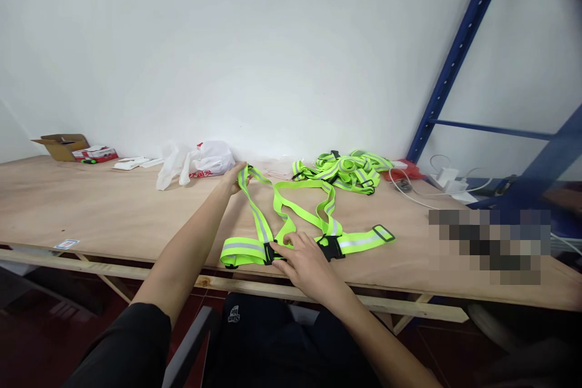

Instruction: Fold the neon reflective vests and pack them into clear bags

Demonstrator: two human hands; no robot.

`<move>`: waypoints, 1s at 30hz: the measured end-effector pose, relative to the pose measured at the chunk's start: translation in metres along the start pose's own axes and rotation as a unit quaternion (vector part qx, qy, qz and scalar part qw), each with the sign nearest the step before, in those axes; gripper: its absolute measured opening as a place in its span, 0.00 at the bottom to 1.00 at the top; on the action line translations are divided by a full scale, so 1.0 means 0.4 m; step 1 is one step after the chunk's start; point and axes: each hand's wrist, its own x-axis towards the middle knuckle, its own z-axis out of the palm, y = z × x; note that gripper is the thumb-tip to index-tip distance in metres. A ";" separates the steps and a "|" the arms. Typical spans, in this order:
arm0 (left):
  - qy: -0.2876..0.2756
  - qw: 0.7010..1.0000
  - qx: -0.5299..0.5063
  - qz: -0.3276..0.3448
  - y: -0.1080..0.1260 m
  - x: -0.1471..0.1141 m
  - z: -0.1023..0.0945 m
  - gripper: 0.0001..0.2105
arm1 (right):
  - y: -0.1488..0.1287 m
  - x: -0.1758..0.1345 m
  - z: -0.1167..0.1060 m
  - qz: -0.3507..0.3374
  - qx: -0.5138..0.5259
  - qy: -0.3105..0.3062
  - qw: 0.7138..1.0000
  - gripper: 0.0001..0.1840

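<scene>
A neon-yellow reflective strap vest [260,218] with a grey stripe lies spread on the wooden table in front of me. At its far left, my left hand [235,178] has its fingers closed around a shoulder strap and lifts it slightly. My right hand [305,260] rests low over the waist belt, its index finger and thumb closed at the belt beside a black slider [270,253]. Just right of that hand is a black buckle [330,247]. The belt's end, with a black adjuster [384,233], points to the right.
Behind lies a pile of similar reflective vests [352,171] by a red bag [407,170]. White plastic bags [211,159], a cardboard box [63,147] and a red-white box [95,154] stand left. Cables and a white charger [447,177] lie right, near a blue metal post [459,54] and a blurred-out patch.
</scene>
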 end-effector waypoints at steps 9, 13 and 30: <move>-0.017 0.925 0.379 0.002 0.020 -0.008 -0.017 0.07 | 0.001 0.000 -0.001 0.005 0.014 -0.005 1.000 0.20; 0.014 0.857 0.513 0.052 0.048 0.006 -0.004 0.11 | 0.002 0.001 -0.001 0.010 0.017 -0.007 1.000 0.20; 0.070 0.838 0.517 0.160 0.003 -0.048 0.035 0.16 | -0.013 0.010 -0.004 0.029 -0.011 -0.006 1.000 0.19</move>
